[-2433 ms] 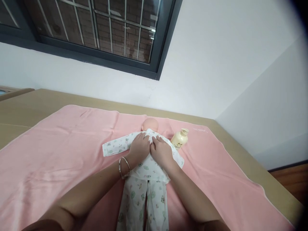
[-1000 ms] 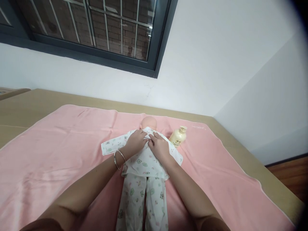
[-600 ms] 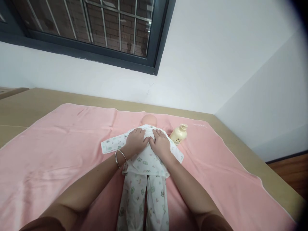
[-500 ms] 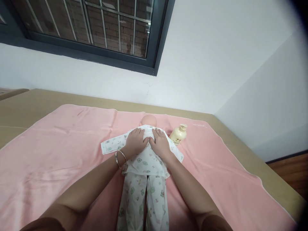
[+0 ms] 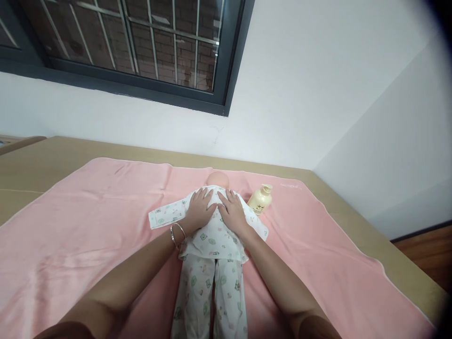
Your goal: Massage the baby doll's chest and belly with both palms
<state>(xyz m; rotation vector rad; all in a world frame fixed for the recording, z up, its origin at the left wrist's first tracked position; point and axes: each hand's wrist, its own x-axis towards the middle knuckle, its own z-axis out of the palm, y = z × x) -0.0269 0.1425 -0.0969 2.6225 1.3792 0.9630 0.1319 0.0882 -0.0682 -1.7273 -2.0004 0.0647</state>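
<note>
A baby doll (image 5: pixel 218 180) lies on a pink blanket, its bald head at the far end and no face showing. It wears a white printed top (image 5: pixel 216 242) and matching trousers (image 5: pixel 199 292). My left hand (image 5: pixel 199 208) rests flat on the left side of the upper top, fingers spread, a silver bangle (image 5: pixel 173 235) on the wrist. Flat on the right side lies my right hand (image 5: pixel 233 211), its fingers apart too. The two thumbs nearly meet in the middle. One sleeve (image 5: pixel 167 214) stretches out to the left; the other passes partly under my right forearm.
A cream pump bottle (image 5: pixel 260 200) stands on the pink blanket (image 5: pixel 106 212) just right of the doll. The blanket covers a wooden surface (image 5: pixel 339 214). Behind are a white wall (image 5: pixel 282 94) and a dark-framed window (image 5: pixel 226 101) with bars.
The fingers of both hands have spread wider on the doll's top, and the hands have shifted very slightly. The view has tilted a little; doll and bottle stay in place.
</note>
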